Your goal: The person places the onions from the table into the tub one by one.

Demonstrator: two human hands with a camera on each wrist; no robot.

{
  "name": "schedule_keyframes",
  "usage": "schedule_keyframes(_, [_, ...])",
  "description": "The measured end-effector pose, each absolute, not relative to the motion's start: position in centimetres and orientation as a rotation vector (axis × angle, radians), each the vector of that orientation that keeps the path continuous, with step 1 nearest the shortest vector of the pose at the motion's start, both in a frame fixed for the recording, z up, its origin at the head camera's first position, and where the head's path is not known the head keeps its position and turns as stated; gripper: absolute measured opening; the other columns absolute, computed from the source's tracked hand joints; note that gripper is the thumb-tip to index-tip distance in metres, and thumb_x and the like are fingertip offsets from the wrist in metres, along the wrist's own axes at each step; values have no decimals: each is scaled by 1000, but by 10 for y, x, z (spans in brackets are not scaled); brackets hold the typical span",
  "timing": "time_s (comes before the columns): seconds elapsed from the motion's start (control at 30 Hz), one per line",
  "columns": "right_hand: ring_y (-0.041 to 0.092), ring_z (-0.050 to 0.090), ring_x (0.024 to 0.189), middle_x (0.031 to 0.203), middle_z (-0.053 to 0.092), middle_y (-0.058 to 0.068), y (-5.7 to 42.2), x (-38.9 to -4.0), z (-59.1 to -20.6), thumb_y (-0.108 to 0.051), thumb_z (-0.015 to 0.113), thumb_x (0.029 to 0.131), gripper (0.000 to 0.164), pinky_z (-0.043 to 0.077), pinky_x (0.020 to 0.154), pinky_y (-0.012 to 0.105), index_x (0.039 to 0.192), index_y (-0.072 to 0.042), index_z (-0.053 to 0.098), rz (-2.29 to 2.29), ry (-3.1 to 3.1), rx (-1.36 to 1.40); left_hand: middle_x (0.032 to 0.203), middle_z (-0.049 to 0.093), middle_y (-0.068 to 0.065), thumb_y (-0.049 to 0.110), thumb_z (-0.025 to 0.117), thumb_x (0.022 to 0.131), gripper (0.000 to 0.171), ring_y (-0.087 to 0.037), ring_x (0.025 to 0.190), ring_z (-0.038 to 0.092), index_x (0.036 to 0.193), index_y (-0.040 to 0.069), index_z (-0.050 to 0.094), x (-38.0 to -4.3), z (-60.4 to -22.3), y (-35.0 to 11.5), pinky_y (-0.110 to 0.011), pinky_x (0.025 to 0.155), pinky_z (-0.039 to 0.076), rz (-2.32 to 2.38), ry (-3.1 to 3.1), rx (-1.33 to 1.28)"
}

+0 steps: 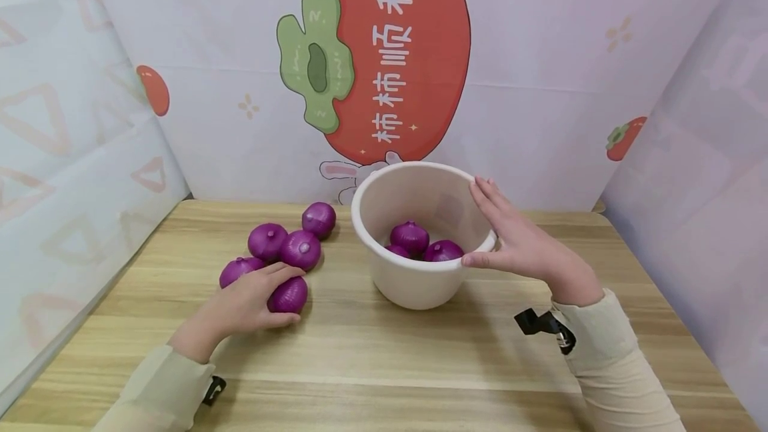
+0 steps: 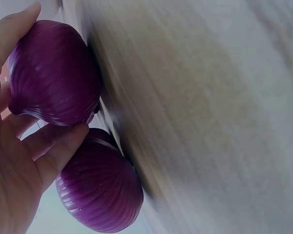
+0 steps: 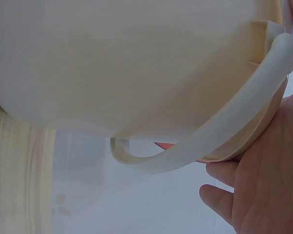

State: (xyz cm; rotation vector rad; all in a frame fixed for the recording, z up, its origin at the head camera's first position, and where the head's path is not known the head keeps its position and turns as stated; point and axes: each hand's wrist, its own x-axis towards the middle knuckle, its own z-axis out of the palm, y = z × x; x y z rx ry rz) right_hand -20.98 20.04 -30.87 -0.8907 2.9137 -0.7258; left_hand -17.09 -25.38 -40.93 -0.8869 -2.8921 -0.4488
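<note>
My left hand (image 1: 252, 302) grips a red onion (image 1: 291, 295) on the table, thumb on the near side and fingers over the far side. In the left wrist view that onion (image 2: 56, 73) lies between thumb and fingers, and a second onion (image 2: 102, 187) sits just past the fingertips. A white bucket (image 1: 414, 285) stands to the right, with three red onions (image 1: 410, 239) visible inside. My right hand (image 1: 522, 242) rests spread on the bucket's right rim. The right wrist view has the bucket's curved handle (image 3: 219, 122) hanging beside the palm.
Several more red onions (image 1: 301, 250) cluster just beyond my left hand on the wooden table (image 1: 372, 365). Printed cloth walls (image 1: 528, 132) enclose the back and both sides, with the bucket close to the back one.
</note>
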Motion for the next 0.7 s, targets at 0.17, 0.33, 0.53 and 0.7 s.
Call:
schedule_keyframes(0.17, [33, -8, 156, 169, -5, 6, 201, -211, -309, -52, 77, 80, 116, 18, 118, 68, 160, -11, 3, -721, 2919, -893, 125, 65, -6, 41, 82, 78, 60, -23, 111, 65, 127, 11, 61, -172, -408, -254, -47, 90, 57, -441, -2906, -899])
schedule_keyframes(0.33, [33, -8, 156, 169, -6, 6, 201, -211, -309, -52, 77, 80, 116, 19, 117, 69, 160, -12, 3, -729, 2914, -895, 124, 66, -6, 41, 83, 78, 60, -22, 109, 66, 126, 11, 62, -172, -408, -255, -45, 88, 58, -432, -2884, -910])
schedule_keyframes(0.53, [33, -9, 155, 169, -7, 6, 200, -211, -307, -52, 78, 80, 117, 19, 117, 68, 160, -11, 3, -722, 2910, -890, 124, 66, -6, 40, 84, 75, 62, -20, 107, 66, 126, 11, 62, -173, -405, -256, -43, 86, 58, -412, -2861, -912])
schedule_keyframes(0.7, [33, -12, 155, 168, -10, 5, 200, -211, -305, -53, 77, 80, 120, 17, 119, 66, 160, -9, -1, -705, 2907, -875, 123, 66, -8, 39, 85, 75, 62, -22, 106, 67, 126, 10, 63, -177, -395, -258, -45, 86, 58, -386, -2846, -928])
